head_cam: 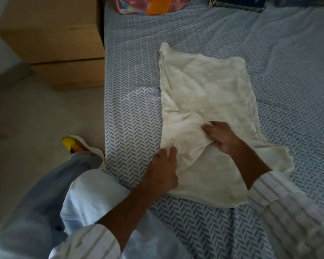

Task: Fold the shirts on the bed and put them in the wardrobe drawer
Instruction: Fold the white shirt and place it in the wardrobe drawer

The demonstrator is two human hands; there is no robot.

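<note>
A cream shirt (208,101) lay spread on the bed (131,113), which was covered in a blue-and-white chevron sheet. The shirt sat right of the bed's middle, its far end reaching toward the head of the bed and its near end close to the person. One loose part (a sleeve, by the look of it) trailed out to the right near the person's right forearm.

The left hand (164,171) rested on the shirt's near left edge, its fingers (171,152) closed around a ridge of cloth. The right hand (223,139) sat a little farther in, at the middle of the shirt's near half, with its fingers (207,128) curled shut on a bunched fold. Creases ran between the two hands, and the cloth there was gathered and raised off the sheet.

Both forearms came out of striped white sleeves (275,193). The person's left knee, in pale blue trousers (94,193), rested on the bed's near left edge, and a yellow-toed shoe (77,144) showed above the floor beside the bed.

Left of the bed stood a stack of cardboard boxes (51,38). At the head of the bed lay a colourful pink-and-orange bundle (144,4) and, farther right, a dark blue patterned cloth (239,2).
</note>
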